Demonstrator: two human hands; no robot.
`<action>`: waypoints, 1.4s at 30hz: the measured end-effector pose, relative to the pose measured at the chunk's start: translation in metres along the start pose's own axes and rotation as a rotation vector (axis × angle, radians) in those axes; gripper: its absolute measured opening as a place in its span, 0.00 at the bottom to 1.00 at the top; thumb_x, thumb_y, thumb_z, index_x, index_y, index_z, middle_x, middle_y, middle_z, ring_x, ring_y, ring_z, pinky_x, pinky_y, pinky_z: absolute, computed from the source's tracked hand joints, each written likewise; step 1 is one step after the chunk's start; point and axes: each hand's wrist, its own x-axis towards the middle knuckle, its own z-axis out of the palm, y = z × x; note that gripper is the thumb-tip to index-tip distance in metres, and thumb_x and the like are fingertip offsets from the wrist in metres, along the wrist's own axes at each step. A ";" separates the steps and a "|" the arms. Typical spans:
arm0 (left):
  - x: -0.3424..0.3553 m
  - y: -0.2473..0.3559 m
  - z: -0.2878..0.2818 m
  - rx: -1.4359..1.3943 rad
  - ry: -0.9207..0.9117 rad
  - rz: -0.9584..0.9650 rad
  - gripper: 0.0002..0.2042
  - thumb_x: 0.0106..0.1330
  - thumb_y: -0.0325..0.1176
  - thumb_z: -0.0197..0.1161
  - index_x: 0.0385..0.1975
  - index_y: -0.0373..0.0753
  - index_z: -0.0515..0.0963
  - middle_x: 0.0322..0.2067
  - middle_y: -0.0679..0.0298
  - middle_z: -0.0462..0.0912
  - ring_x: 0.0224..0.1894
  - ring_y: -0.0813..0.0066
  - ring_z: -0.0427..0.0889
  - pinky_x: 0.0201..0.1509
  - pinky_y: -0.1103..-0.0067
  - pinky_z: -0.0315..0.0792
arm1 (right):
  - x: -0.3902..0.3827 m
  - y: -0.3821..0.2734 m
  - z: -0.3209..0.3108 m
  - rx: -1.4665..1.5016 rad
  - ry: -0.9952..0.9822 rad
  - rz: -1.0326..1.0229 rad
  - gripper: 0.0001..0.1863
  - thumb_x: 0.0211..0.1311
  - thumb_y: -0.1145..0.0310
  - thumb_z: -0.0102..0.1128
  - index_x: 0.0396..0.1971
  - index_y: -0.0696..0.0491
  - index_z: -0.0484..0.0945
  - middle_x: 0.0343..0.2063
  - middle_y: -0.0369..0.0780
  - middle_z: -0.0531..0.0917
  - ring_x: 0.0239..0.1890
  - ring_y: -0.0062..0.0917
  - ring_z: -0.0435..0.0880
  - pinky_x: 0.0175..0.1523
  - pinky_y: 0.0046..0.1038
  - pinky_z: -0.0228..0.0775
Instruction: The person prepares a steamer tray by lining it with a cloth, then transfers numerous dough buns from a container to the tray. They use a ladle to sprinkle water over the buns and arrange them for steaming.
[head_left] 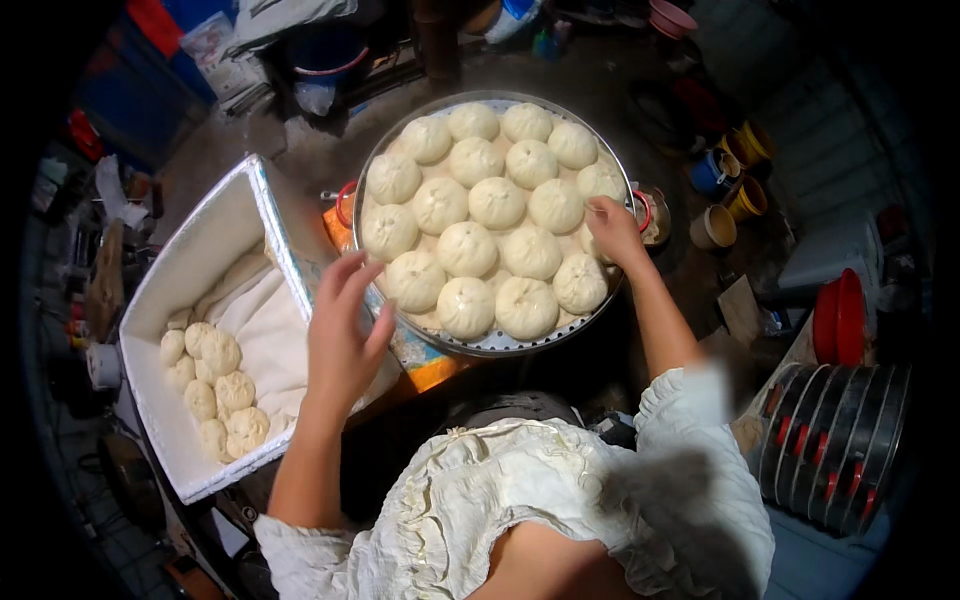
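A large round steamer tray [480, 350] with a perforated metal base and red side handles holds many white pleated steamed buns [496, 203]. My right hand [614, 232] is at the tray's right edge, its fingers curled onto a bun that it partly hides. Off the tray's lower left rim is my left hand [345, 320], fingers spread and nothing in them. It hovers between the tray and a white foam box [215, 480]. Inside that box, several buns [234, 391] are heaped on the left, beside a white cloth [268, 320].
At the right stand stacked steamer trays [835, 440] with red handles, and a red basin [850, 318] above them. Yellow and blue buckets [716, 172] are on the floor at the far right. A dark basin [330, 58] lies beyond the tray, near white bags [285, 22].
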 end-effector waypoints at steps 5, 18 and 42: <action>0.076 -0.012 0.086 0.185 -0.260 0.077 0.27 0.50 0.30 0.65 0.54 0.41 0.69 0.54 0.50 0.67 0.55 0.50 0.68 0.55 0.67 0.68 | 0.031 -0.024 0.042 -0.210 -0.126 -0.198 0.26 0.49 0.65 0.62 0.51 0.53 0.71 0.48 0.49 0.71 0.50 0.44 0.71 0.53 0.37 0.67; 0.142 -0.040 0.271 0.582 -0.179 -0.001 0.25 0.45 0.46 0.69 0.45 0.47 0.74 0.45 0.60 0.71 0.51 0.61 0.68 0.46 0.59 0.70 | 0.033 -0.047 0.066 -0.578 -0.199 -0.028 0.30 0.45 0.61 0.67 0.51 0.45 0.69 0.51 0.45 0.66 0.54 0.42 0.66 0.51 0.46 0.67; 0.224 -0.037 0.293 0.356 -0.310 0.336 0.30 0.46 0.41 0.69 0.54 0.56 0.70 0.57 0.57 0.65 0.59 0.55 0.63 0.54 0.65 0.69 | 0.050 0.015 0.034 0.251 0.089 -0.137 0.11 0.41 0.71 0.62 0.28 0.57 0.74 0.31 0.44 0.75 0.37 0.36 0.76 0.43 0.30 0.68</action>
